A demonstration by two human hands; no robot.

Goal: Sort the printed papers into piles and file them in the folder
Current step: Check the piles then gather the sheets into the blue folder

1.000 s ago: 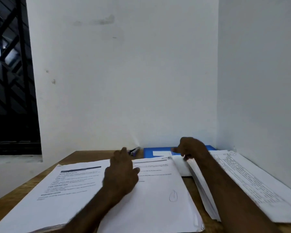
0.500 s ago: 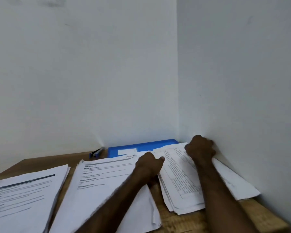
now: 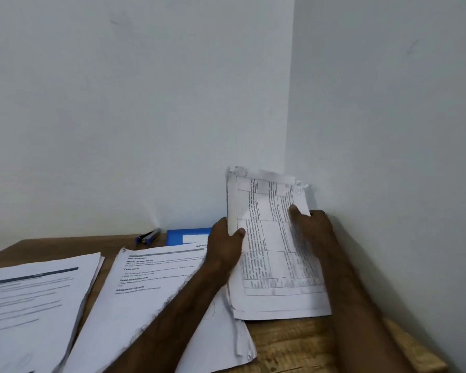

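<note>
We see a thick stack of sheets (image 3: 269, 246) printed with a ruled table, top edge ragged, tilted up at the right corner of the counter (image 3: 293, 343) by the wall (image 3: 388, 130). Its print blurs past reading; the blue folder (image 3: 178, 236) behind is partly hidden. Our left hand (image 3: 225, 246) grips its left edge, our right hand (image 3: 311, 227) the right edge, thumbs in front, fingers wrapped behind, out of sight.

The wooden table (image 3: 293, 345) bears a left paper pile (image 3: 33, 297) and a middle paper pile (image 3: 145, 292) side by side, with a blue folder (image 3: 178, 236) and a dark pen-like item (image 3: 148, 235) near the wall.
</note>
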